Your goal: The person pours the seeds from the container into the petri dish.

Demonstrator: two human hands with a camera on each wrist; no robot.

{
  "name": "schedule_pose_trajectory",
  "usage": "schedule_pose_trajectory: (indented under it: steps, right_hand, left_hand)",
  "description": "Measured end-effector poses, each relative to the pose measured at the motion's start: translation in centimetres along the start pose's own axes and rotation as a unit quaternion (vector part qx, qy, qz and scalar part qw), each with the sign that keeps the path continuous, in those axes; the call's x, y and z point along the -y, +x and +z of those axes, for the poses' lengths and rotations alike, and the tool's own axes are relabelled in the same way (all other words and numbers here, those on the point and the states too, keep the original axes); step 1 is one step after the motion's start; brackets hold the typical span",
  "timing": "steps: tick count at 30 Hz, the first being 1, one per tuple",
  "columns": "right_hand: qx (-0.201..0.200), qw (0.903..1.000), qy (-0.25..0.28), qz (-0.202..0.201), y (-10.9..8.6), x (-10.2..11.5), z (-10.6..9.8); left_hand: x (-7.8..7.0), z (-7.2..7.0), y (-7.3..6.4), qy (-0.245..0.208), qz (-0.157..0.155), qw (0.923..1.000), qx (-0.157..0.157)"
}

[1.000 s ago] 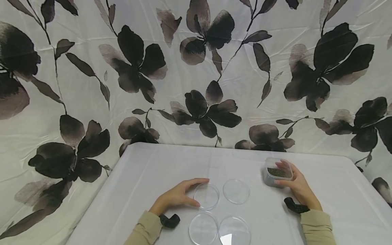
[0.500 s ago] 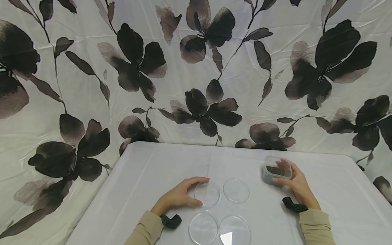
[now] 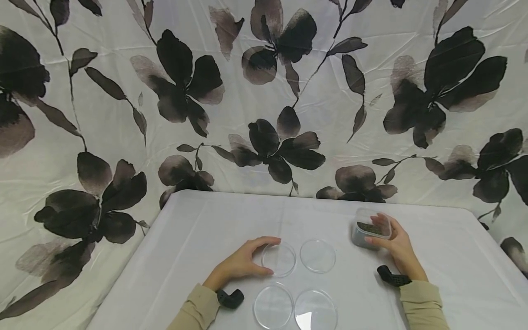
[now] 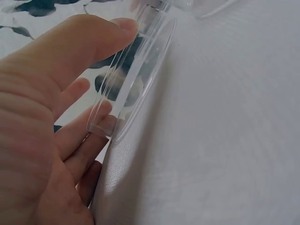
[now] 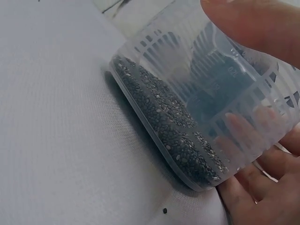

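My left hand [image 3: 243, 261] holds a clear petri dish [image 3: 284, 259] by its edge, thumb on the near side and fingers on the far side. In the left wrist view the thumb [image 4: 93, 37] presses the rim of this dish [image 4: 133, 79], which sits at the white table surface. My right hand [image 3: 398, 245] grips a translucent plastic tub [image 3: 365, 240] at the right of the table. Small dark seeds [image 5: 164, 126] with a few pale ones fill the tub's lower part, as the right wrist view shows. The thumb [image 5: 258, 23] lies on one side, the fingers round the other.
Beside the held dish lies another clear dish [image 3: 317, 256]. Two more dishes stand nearer the front, one at left [image 3: 273, 306] and one at right [image 3: 315, 311]. A single dark seed [image 5: 165, 211] lies near the tub. Floral cloth [image 3: 264, 91] hangs behind the white table [image 3: 198, 220].
The tub and my right hand have shifted slightly left. My left hand stays at the same dish, nearly still.
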State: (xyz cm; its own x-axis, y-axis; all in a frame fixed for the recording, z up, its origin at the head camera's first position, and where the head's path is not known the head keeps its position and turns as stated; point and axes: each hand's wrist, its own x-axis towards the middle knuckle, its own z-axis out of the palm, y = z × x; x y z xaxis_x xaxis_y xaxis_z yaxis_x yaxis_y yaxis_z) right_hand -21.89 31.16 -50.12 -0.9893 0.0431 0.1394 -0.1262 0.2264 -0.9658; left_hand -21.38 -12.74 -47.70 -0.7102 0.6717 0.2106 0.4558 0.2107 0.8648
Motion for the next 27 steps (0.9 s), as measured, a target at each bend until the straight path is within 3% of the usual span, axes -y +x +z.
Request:
schedule_pose_trajectory:
  steps: [14, 27]
  right_hand:
    - [-0.026, 0.9987, -0.028, -0.033, 0.0, 1.4, 0.7]
    - [-0.038, 0.9966, -0.051, -0.052, 0.1, 4.4, 2.2]
  left_hand:
    - [0.3, 0.2, 0.0, 0.016, 0.019, 0.9995, -0.018]
    - [0.3, 0.2, -0.1, 0.032, 0.034, 0.9979, -0.044]
